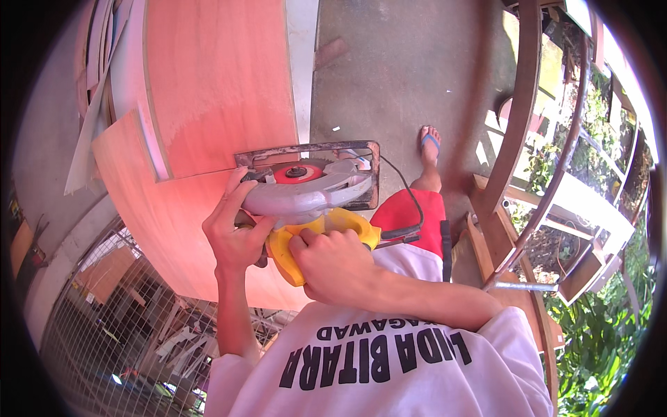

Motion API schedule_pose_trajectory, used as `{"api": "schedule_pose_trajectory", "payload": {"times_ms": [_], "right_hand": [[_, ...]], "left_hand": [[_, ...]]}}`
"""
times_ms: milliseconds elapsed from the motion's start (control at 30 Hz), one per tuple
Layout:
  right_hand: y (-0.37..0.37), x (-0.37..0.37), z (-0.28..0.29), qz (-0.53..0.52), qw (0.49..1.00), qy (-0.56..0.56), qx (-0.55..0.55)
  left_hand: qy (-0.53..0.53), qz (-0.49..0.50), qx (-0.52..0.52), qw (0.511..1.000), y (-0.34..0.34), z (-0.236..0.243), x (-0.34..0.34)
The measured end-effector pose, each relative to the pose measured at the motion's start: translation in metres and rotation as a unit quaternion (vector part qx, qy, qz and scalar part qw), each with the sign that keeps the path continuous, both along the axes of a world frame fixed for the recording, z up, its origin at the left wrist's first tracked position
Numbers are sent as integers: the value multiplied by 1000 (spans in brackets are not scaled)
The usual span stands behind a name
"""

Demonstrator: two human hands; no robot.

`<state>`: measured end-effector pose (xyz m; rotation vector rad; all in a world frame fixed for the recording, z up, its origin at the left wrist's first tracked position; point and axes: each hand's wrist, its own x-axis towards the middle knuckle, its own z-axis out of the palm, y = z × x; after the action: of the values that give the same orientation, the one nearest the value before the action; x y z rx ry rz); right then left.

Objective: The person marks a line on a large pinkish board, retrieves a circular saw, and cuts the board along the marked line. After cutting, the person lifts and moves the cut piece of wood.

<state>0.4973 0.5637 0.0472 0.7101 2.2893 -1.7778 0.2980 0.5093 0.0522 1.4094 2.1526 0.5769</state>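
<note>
L hand [233, 226] is closing round the front of the circ. saw [299, 198], fingers lying along its silver guard, while R hand [339, 267] is gripping the yellow handle [285, 256], so both hands are holding the tool. Saw is sitting at the R edge of the pinkish plywood [215, 90], w/ its base plate [306, 146] partly overhanging the concrete floor [389, 76] & a thin line running across the ply to it. Blk cord [415, 198] is curving off the rear, nr the red shorts [424, 217], & a foot in a blue flip-flop [431, 142] is standing beyond.
</note>
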Motion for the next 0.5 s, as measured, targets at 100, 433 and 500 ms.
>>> {"api": "schedule_pose_trajectory", "payload": {"times_ms": [100, 433, 500], "right_hand": [[6, 3, 3, 7, 1000, 3, 8], [7, 24, -1, -14, 1000, 5, 27], [9, 25, -2, -7, 1000, -1, 15]], "left_hand": [[-6, 4, -1, 1000, 0, -2, 3], [13, -20, 14, 1000, 0, -12, 17], [-1, -2, 3, 1000, -1, -13, 22]]}}
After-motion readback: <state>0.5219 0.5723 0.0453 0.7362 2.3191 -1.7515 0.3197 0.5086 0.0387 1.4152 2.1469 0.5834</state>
